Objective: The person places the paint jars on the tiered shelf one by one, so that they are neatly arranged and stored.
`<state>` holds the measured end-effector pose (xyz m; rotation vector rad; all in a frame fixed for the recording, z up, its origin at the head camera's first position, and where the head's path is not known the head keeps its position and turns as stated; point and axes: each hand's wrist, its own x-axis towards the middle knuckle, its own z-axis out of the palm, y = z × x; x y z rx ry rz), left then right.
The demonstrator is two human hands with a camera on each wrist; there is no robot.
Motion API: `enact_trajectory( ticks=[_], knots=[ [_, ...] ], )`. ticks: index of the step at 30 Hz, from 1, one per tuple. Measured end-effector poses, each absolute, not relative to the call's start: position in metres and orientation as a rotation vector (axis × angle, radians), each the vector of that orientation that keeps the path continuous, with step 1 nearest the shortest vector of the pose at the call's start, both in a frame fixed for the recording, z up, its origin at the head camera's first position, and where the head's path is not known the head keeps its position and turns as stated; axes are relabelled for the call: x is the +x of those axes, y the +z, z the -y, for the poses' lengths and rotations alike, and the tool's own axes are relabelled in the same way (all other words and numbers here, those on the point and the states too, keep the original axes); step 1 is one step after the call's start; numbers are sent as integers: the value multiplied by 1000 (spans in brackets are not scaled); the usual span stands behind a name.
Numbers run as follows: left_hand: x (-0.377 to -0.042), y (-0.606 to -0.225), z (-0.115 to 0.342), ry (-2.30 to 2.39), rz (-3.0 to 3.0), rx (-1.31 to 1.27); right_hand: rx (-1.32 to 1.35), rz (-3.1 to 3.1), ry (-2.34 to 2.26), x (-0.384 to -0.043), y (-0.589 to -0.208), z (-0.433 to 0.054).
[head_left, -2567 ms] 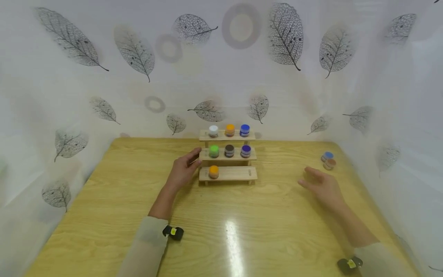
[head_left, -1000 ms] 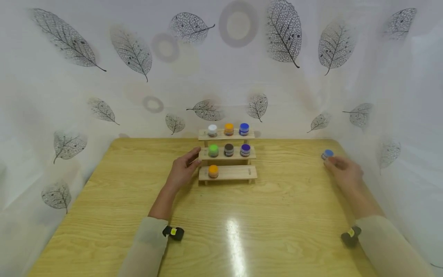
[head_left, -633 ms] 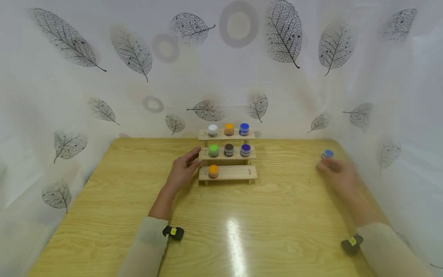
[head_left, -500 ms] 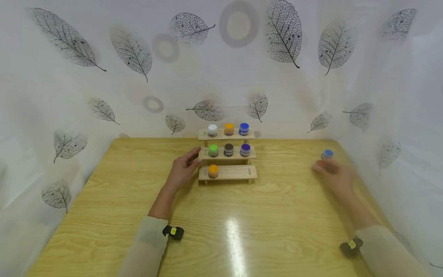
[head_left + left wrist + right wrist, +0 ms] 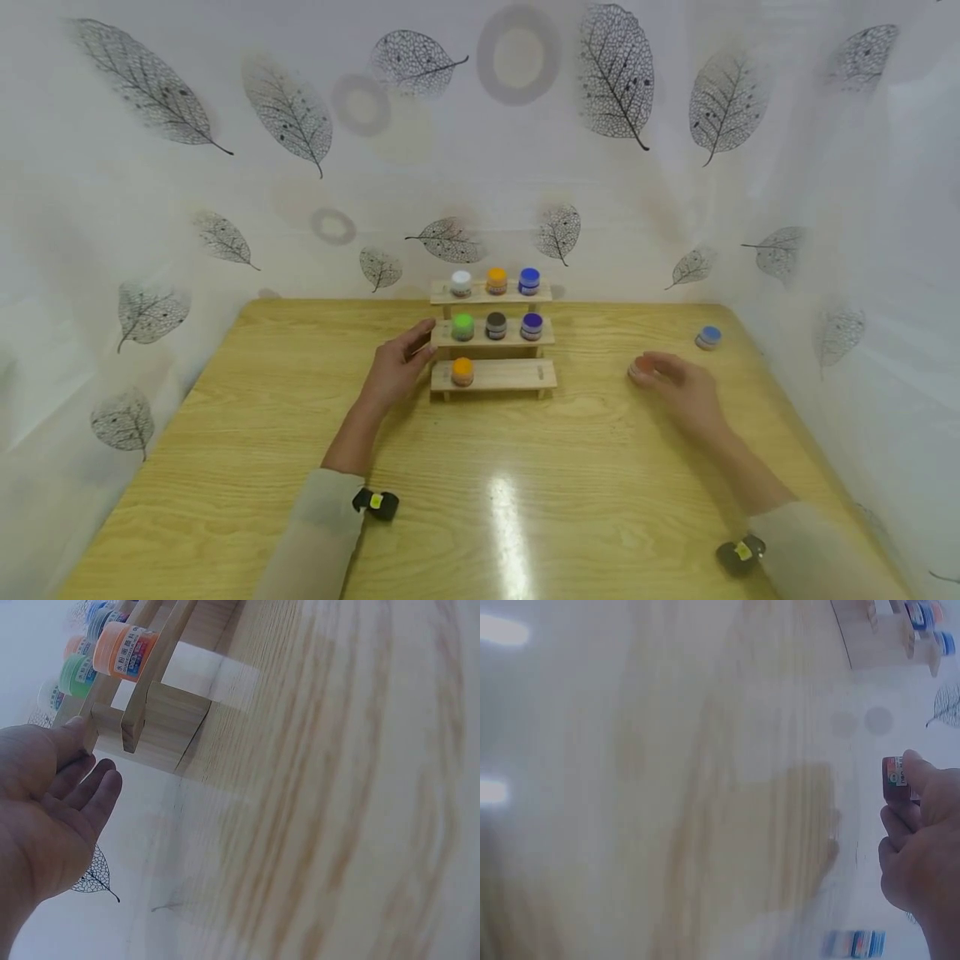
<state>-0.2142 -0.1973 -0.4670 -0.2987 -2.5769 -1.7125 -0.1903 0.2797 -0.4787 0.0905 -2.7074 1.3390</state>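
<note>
My right hand (image 5: 686, 398) pinches a brown paint jar (image 5: 640, 372) between thumb and fingers, over the right part of the table. The right wrist view shows the jar's label (image 5: 895, 772) beside the thumb. My left hand (image 5: 395, 371) holds the left end of the middle step of a three-step wooden rack (image 5: 504, 377), its thumb at the step's front side. On the bottom step, an orange jar (image 5: 462, 372) stands at the left. The middle step carries a green jar (image 5: 462, 327), a dark brown jar (image 5: 497, 326) and a purple jar (image 5: 532, 326).
On the top step stand a white jar (image 5: 461, 283), an orange-yellow jar (image 5: 497, 281) and a blue jar (image 5: 529, 282). A light blue jar (image 5: 708, 337) sits near the table's back right corner. A leaf-patterned sheet (image 5: 480, 183) surrounds the wooden table (image 5: 585, 483).
My right hand reached the brown jar beside the light blue one, took hold of it and carried it left toward the rack. The left hand has stayed at the rack's end.
</note>
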Motion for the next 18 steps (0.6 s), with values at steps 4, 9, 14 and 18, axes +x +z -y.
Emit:
enact_trajectory(
  ticks=[4,9,14,18],
  knots=[
    [-214,-467,198,-1712,2579,-302,180,2707,1390,-190,-478,-263],
    [-215,-466,198,-1699,2573,-321,274,2717,1449,-186,-475,-243],
    [-214,-465,199,-1701,2571,-323,387,2698,1490,-182,-469,-221],
    [-214,-466,199,-1717,2564,-332,474,2681,1452,-181,-464,-204]
  ],
)
